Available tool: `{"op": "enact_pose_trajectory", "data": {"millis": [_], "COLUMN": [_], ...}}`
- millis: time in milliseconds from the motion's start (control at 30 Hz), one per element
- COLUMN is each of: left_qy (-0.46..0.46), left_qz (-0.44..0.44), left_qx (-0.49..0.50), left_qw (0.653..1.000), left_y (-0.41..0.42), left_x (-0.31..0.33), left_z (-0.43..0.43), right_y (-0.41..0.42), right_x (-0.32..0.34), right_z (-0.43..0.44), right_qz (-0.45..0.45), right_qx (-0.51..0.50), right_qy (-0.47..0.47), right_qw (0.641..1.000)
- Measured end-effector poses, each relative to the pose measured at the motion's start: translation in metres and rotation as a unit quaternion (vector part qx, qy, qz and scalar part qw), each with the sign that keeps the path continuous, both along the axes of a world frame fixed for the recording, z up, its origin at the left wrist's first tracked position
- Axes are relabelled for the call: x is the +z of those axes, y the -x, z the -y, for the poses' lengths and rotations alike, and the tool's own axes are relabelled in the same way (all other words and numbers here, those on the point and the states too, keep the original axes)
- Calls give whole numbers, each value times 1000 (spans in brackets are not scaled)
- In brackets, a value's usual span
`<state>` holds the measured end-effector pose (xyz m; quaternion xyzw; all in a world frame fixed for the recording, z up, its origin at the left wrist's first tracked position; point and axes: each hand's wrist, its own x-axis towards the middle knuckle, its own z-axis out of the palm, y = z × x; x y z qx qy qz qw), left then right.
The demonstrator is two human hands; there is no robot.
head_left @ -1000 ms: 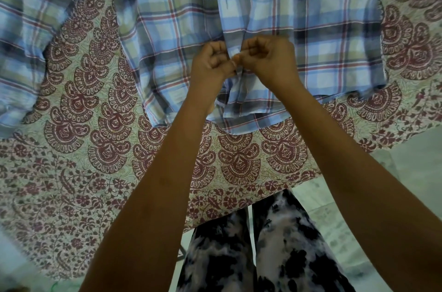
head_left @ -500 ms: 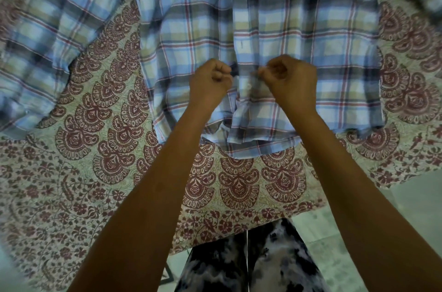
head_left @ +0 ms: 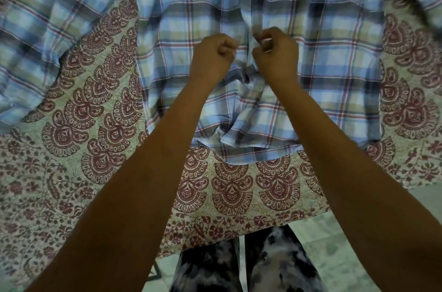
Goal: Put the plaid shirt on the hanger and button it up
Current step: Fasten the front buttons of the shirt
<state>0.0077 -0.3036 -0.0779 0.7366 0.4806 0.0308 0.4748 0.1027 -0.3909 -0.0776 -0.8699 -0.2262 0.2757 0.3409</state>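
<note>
A blue, green and red plaid shirt (head_left: 323,57) lies front up on a patterned cloth, its hem toward me and its sleeves spread to both sides. My left hand (head_left: 212,57) is curled and pinches the left front edge of the shirt. My right hand (head_left: 275,52) pinches the placket edge just beside it, a little higher. The fabric below my hands is bunched and the two front edges gape there. No hanger is in view.
The patterned red and cream cloth (head_left: 100,143) covers the surface, its near edge hanging in front of my legs (head_left: 239,265). Pale tiled floor (head_left: 318,244) shows at the lower right.
Both hands have moved up the shirt front and drawn slightly apart. The camera has tilted, so the shirt sits lower in view.
</note>
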Motion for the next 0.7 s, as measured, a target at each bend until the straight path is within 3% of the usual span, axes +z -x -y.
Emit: {"op": "enact_pose_trajectory", "data": {"millis": [133,233,400,567,700], "left_qy": [2,-44,-127,-97,-76], "left_qz": [-20,-74,-122,-106,-83], "left_qx": [-35,-80,-147,-162,-111], "left_qw": [999,993,973,976,987], "left_y": [-7,-14,-20,-15,-22], "left_x": [-6,-5,-6,-4,-6], "left_z": [7,14,20,20,20], "right_y": [-7,-7,-9,-9,-7], "right_x": [-10,-8,-11,-14,-12], "right_z": [19,26,25,29,33], "right_qz": [-213,-266,-245,-208,-110], "right_qx": [-168,-191,-179,-176,-172], "right_qy": [-41,-79,-74,-69,-53], "right_qw": [962,942,950,960,977]}}
